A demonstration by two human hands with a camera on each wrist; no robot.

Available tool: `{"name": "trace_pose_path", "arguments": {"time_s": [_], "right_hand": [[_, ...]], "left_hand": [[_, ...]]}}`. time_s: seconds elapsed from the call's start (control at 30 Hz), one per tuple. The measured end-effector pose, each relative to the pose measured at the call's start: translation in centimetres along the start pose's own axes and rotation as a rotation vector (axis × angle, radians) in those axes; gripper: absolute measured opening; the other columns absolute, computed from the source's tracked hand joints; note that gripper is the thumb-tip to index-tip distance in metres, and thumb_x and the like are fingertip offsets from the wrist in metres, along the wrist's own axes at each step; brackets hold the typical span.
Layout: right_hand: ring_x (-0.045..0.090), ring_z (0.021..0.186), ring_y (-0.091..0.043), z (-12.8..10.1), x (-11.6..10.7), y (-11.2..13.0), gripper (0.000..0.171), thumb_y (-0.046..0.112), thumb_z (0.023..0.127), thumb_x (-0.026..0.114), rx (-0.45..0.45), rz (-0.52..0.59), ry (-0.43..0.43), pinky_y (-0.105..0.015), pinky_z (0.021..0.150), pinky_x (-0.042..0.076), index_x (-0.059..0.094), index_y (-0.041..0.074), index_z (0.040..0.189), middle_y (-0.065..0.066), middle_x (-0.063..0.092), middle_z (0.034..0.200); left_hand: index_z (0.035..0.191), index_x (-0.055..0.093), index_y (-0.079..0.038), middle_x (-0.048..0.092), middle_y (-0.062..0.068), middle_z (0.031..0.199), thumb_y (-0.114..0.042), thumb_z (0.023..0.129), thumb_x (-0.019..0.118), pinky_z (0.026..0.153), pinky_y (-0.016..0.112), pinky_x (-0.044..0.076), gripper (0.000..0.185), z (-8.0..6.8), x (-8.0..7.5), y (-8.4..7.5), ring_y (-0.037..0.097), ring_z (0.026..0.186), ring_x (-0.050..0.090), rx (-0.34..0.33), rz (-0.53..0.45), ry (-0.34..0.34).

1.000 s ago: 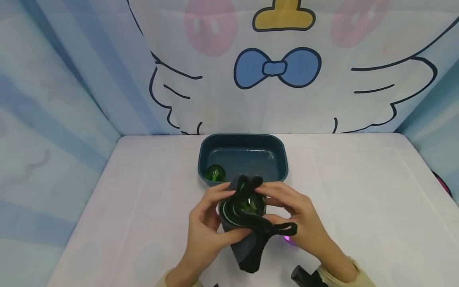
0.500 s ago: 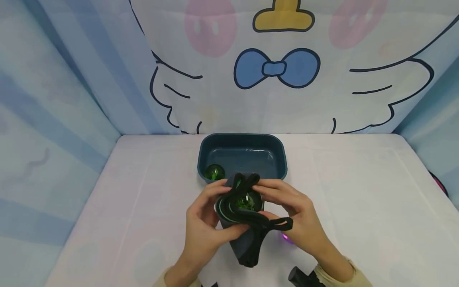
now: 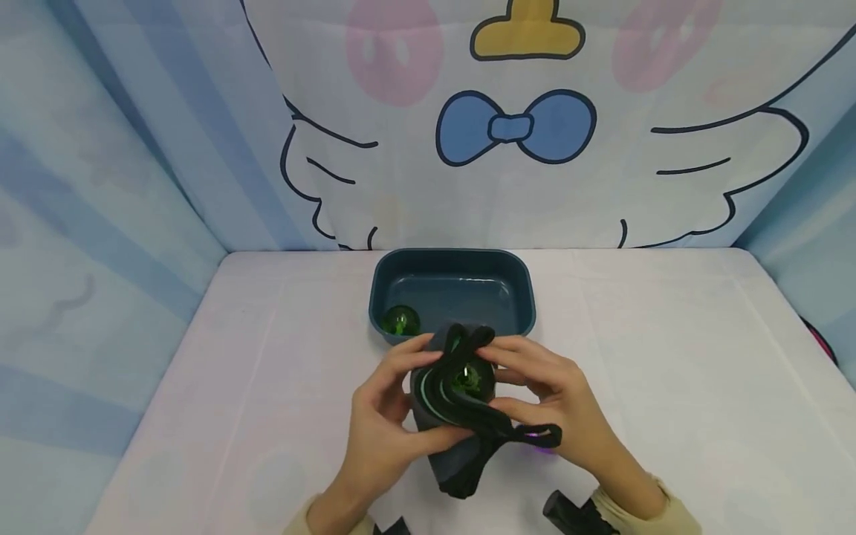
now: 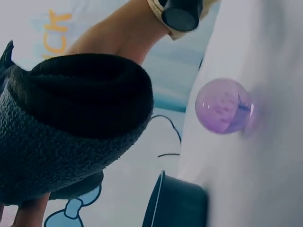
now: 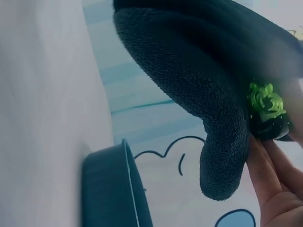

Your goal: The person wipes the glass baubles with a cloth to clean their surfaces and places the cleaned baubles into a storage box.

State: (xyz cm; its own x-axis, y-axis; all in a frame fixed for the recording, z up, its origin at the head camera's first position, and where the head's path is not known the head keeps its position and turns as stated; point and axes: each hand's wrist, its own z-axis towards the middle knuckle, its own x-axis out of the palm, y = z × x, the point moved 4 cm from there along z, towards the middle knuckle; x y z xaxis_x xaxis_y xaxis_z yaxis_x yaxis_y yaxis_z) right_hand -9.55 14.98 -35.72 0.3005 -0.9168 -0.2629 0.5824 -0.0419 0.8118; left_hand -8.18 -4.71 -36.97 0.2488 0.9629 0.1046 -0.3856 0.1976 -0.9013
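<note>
A dark grey towel [image 3: 446, 449] with black edges hangs in folds between the hands above the table. In its folds sits a clear green ball [image 3: 478, 379]; the right wrist view shows a green flower shape inside the ball [image 5: 267, 106]. My left hand [image 3: 388, 409] grips the towel from the left, thumb in front and fingers at the back. My right hand [image 3: 558, 397] holds the green ball from the right, its fingertips near the towel's upper fold. A purple see-through ball [image 4: 223, 106] rests on the table below, mostly hidden by the right hand in the head view.
A dark teal basin [image 3: 521, 286] stands at the table's back edge, just beyond the hands. Another green ball [image 3: 401, 321] lies in its front left corner. Printed cloth [image 3: 515, 200] walls off the back and both sides of the white table [image 3: 669, 357].
Both hands keep their hold and shift only slightly, first left, then back right. The towel's loose flap at the right dips a little, and the held green ball appears slightly turned.
</note>
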Motion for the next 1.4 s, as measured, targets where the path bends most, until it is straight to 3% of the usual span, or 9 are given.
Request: {"name": "trace_pose_path", "arguments": {"time_s": [0.07, 0.2, 0.33, 0.63, 0.77, 0.9, 1.07, 1.2, 1.4], "right_hand": [[0.061, 0.120, -0.015, 0.0, 0.0, -0.1, 0.052, -0.013, 0.080, 0.073, 0.033, 0.077, 0.003, -0.032, 0.090, 0.058, 0.060, -0.007, 0.130, -0.003, 0.063, 0.131], [0.061, 0.120, -0.014, 0.0, 0.1, -0.2, 0.052, -0.012, 0.080, 0.074, 0.082, 0.086, -0.020, -0.030, 0.090, 0.058, 0.060, -0.006, 0.130, 0.001, 0.064, 0.131], [0.058, 0.123, -0.019, 0.2, 0.2, 0.1, 0.051, -0.013, 0.078, 0.075, 0.009, 0.050, -0.056, -0.030, 0.095, 0.056, 0.063, -0.005, 0.127, -0.009, 0.062, 0.130], [0.050, 0.132, -0.014, 0.2, 0.5, 0.2, 0.070, -0.013, 0.068, 0.083, -0.018, -0.207, 0.034, -0.024, 0.106, 0.047, 0.065, 0.012, 0.131, -0.005, 0.057, 0.138], [0.054, 0.129, -0.013, 0.1, 0.4, 0.3, 0.061, -0.010, 0.072, 0.081, -0.028, -0.232, -0.007, -0.023, 0.105, 0.048, 0.067, 0.011, 0.127, -0.005, 0.061, 0.133], [0.059, 0.123, -0.014, 0.1, 0.1, 0.1, 0.052, -0.009, 0.078, 0.077, 0.011, -0.096, -0.014, -0.028, 0.097, 0.055, 0.065, 0.003, 0.128, -0.005, 0.063, 0.129], [0.063, 0.115, -0.014, 0.0, -0.2, -0.6, 0.049, -0.010, 0.080, 0.074, 0.145, 0.106, -0.019, -0.033, 0.088, 0.059, 0.062, -0.004, 0.127, 0.001, 0.066, 0.124], [0.064, 0.115, -0.014, -0.1, -0.1, -0.7, 0.048, -0.009, 0.080, 0.075, 0.183, 0.094, -0.038, -0.032, 0.088, 0.059, 0.063, -0.003, 0.126, 0.001, 0.067, 0.124], [0.058, 0.123, -0.017, 0.1, 0.1, 0.0, 0.052, -0.016, 0.077, 0.074, 0.073, 0.010, -0.061, -0.030, 0.095, 0.056, 0.065, -0.002, 0.126, -0.009, 0.063, 0.129]], "left_hand": [[0.127, 0.059, 0.002, 0.050, 0.018, 0.140, 0.014, 0.069, 0.082, 0.094, 0.039, 0.057, 0.064, 0.0, 0.0, 0.0, 0.029, 0.126, 0.055, 0.023, 0.001, 0.021], [0.126, 0.058, 0.003, 0.051, 0.018, 0.139, 0.013, 0.070, 0.081, 0.094, 0.041, 0.057, 0.062, 0.1, 0.0, 0.1, 0.030, 0.127, 0.054, 0.019, -0.022, 0.016], [0.126, 0.056, 0.006, 0.051, 0.018, 0.138, 0.014, 0.070, 0.080, 0.094, 0.041, 0.056, 0.061, 0.4, -0.2, 0.4, 0.030, 0.125, 0.055, -0.009, -0.063, -0.014], [0.126, 0.054, 0.010, 0.049, 0.022, 0.138, 0.014, 0.068, 0.081, 0.097, 0.037, 0.055, 0.063, 0.3, -0.6, 0.8, 0.029, 0.125, 0.055, -0.027, -0.082, -0.059], [0.127, 0.054, 0.008, 0.049, 0.019, 0.140, 0.013, 0.070, 0.081, 0.098, 0.037, 0.054, 0.063, 0.3, -0.4, 0.8, 0.029, 0.126, 0.054, -0.036, -0.083, -0.040], [0.129, 0.054, 0.006, 0.048, 0.019, 0.141, 0.011, 0.072, 0.080, 0.098, 0.039, 0.054, 0.063, 0.4, -0.2, 0.6, 0.030, 0.128, 0.053, -0.021, -0.087, 0.010], [0.128, 0.056, 0.006, 0.050, 0.019, 0.138, 0.014, 0.071, 0.080, 0.096, 0.041, 0.055, 0.063, 0.4, -0.1, 0.4, 0.031, 0.127, 0.054, 0.014, -0.063, 0.048], [0.126, 0.057, 0.007, 0.052, 0.018, 0.136, 0.014, 0.070, 0.080, 0.097, 0.040, 0.055, 0.061, 0.4, -0.2, 0.6, 0.030, 0.126, 0.054, 0.000, -0.070, 0.026], [0.126, 0.055, 0.010, 0.051, 0.020, 0.136, 0.012, 0.070, 0.081, 0.095, 0.041, 0.056, 0.061, 0.5, -0.4, 1.0, 0.028, 0.124, 0.056, -0.028, -0.095, -0.029]]}}
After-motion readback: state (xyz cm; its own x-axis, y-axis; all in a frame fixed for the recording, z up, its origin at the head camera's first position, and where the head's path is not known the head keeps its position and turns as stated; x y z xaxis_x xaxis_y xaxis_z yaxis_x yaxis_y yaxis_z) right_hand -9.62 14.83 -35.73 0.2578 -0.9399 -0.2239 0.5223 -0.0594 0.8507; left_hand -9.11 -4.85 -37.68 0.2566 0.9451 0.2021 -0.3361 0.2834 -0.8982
